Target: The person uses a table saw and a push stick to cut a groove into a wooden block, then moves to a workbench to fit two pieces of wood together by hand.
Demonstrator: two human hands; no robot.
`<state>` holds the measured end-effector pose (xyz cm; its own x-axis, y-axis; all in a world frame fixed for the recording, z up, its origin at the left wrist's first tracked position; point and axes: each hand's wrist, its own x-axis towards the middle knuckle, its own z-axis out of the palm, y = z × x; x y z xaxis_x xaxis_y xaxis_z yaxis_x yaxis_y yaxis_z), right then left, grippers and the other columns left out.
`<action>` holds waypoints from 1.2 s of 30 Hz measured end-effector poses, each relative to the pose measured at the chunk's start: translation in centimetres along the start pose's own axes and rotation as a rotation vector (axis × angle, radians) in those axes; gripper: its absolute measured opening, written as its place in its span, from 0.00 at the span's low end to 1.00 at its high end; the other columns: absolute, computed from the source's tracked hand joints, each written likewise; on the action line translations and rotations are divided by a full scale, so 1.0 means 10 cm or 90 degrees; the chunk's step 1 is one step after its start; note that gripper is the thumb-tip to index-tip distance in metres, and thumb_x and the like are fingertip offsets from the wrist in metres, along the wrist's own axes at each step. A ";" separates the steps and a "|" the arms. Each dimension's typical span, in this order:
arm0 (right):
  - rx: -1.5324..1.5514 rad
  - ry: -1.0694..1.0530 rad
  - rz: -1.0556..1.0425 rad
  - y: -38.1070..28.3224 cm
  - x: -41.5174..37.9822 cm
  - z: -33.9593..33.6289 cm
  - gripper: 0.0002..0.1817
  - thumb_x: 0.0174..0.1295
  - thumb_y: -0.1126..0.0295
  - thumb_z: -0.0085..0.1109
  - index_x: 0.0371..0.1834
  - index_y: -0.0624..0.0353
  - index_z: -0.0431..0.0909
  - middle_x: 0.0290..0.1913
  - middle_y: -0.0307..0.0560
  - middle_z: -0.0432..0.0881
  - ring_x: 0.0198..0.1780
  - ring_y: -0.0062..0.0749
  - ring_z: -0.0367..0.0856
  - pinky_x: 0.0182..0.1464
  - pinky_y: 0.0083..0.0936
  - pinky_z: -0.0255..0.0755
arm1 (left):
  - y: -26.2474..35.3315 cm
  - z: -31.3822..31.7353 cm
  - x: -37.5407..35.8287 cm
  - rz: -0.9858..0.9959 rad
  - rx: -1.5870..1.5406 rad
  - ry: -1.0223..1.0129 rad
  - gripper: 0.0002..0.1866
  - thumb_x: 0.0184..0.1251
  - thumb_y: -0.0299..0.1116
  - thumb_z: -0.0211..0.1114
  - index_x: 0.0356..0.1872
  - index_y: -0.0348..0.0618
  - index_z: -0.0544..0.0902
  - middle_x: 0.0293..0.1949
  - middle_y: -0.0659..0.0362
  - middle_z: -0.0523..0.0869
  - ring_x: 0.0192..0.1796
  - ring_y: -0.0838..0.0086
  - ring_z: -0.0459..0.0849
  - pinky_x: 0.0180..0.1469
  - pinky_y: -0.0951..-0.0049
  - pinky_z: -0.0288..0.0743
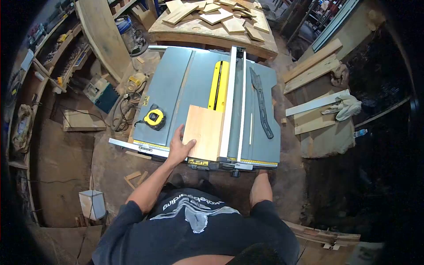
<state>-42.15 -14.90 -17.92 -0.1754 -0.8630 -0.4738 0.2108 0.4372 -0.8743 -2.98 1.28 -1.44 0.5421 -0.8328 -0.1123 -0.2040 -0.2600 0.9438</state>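
A wooden board [204,132] lies flat on the grey table saw [170,88], its right edge alongside the white rail of the fence [228,101]. My left hand [180,148] is at the board's lower left edge, thumb on top and fingers along the side. Beyond the board is the yellow blade insert [218,86]. My right hand is hidden below the saw's front edge; only the forearm shows. A yellow and black tape measure [154,118] sits left of the board. On the right side of the saw lies a black push stick [261,104].
Behind the saw, a wooden workbench [176,32] bears several cut boards [216,17]. Planks [313,66] and pale gloves [344,108] are at the right. A hose and cables run along the left floor, near a green toolbox [100,94]. Shelves line the far left.
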 end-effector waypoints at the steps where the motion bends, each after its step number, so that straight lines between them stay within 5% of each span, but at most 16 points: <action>1: -0.001 0.004 0.007 0.04 -0.08 -0.03 0.22 0.75 0.50 0.47 0.61 0.52 0.74 0.52 0.47 0.82 0.44 0.37 0.85 0.37 0.40 0.83 | -0.01 0.00 0.02 0.020 -0.029 -0.015 0.44 0.62 0.30 0.75 0.76 0.32 0.61 0.55 0.46 0.83 0.58 0.63 0.84 0.59 0.65 0.79; 5: -0.026 0.029 0.061 0.22 -0.19 -0.02 0.22 0.75 0.50 0.46 0.61 0.52 0.74 0.51 0.47 0.82 0.43 0.37 0.85 0.36 0.40 0.83 | 0.01 -0.04 -0.04 0.030 -0.127 -0.059 0.41 0.64 0.28 0.74 0.75 0.32 0.63 0.56 0.46 0.84 0.56 0.65 0.84 0.59 0.66 0.79; 10: -0.038 0.044 0.035 0.23 -0.16 0.18 0.22 0.75 0.49 0.46 0.61 0.53 0.74 0.50 0.47 0.83 0.42 0.37 0.86 0.35 0.39 0.83 | 0.05 -0.02 -0.07 0.043 -0.101 -0.061 0.41 0.65 0.27 0.71 0.76 0.30 0.61 0.67 0.40 0.77 0.69 0.61 0.77 0.72 0.64 0.68; 19: -0.038 0.073 -0.015 0.40 -0.44 0.06 0.23 0.75 0.49 0.46 0.60 0.53 0.74 0.49 0.47 0.83 0.41 0.37 0.86 0.33 0.37 0.83 | 0.11 0.00 -0.09 0.064 -0.069 -0.042 0.38 0.66 0.27 0.70 0.75 0.28 0.63 0.68 0.41 0.77 0.69 0.62 0.77 0.71 0.65 0.69; 25: -0.028 0.151 -0.029 0.36 -0.35 -0.20 0.23 0.75 0.48 0.46 0.60 0.54 0.74 0.48 0.47 0.84 0.40 0.37 0.86 0.31 0.36 0.83 | -0.04 0.02 -0.09 0.037 -0.247 -0.037 0.37 0.68 0.24 0.68 0.75 0.29 0.62 0.66 0.43 0.78 0.66 0.64 0.78 0.69 0.67 0.72; 26: -0.033 0.164 -0.031 0.33 -0.34 -0.32 0.23 0.75 0.48 0.46 0.60 0.54 0.74 0.47 0.47 0.84 0.39 0.37 0.86 0.31 0.36 0.84 | -0.08 0.03 -0.11 0.063 -0.283 -0.032 0.37 0.69 0.25 0.68 0.75 0.26 0.61 0.65 0.42 0.78 0.67 0.63 0.78 0.70 0.64 0.70; 28: 0.003 0.017 0.070 0.59 -0.33 -0.71 0.25 0.75 0.48 0.51 0.53 0.62 0.79 0.26 0.47 0.82 0.21 0.34 0.81 0.25 0.30 0.81 | 0.17 -0.08 -0.28 0.029 -0.253 -0.008 0.36 0.68 0.23 0.68 0.74 0.27 0.62 0.65 0.43 0.79 0.66 0.65 0.78 0.70 0.66 0.71; 32: 0.007 0.007 0.068 0.45 -0.84 -1.25 0.23 0.75 0.49 0.53 0.50 0.62 0.79 0.27 0.44 0.80 0.21 0.30 0.79 0.24 0.29 0.78 | 0.41 -0.27 -0.75 0.105 -0.079 0.185 0.33 0.70 0.26 0.69 0.73 0.29 0.67 0.63 0.46 0.81 0.64 0.64 0.80 0.70 0.65 0.71; 36: -0.118 0.069 -0.010 0.10 -0.51 -2.31 0.18 0.77 0.55 0.55 0.52 0.60 0.80 0.27 0.40 0.79 0.21 0.25 0.77 0.24 0.25 0.73 | 1.46 0.00 -1.28 0.119 -0.074 0.269 0.33 0.71 0.30 0.69 0.74 0.33 0.68 0.64 0.46 0.81 0.61 0.65 0.82 0.66 0.66 0.75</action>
<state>-63.26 -4.22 -18.79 -0.2823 -0.8417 -0.4603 0.0292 0.4721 -0.8811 -12.93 8.16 13.74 0.7935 -0.5826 0.1760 -0.2496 -0.0479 0.9672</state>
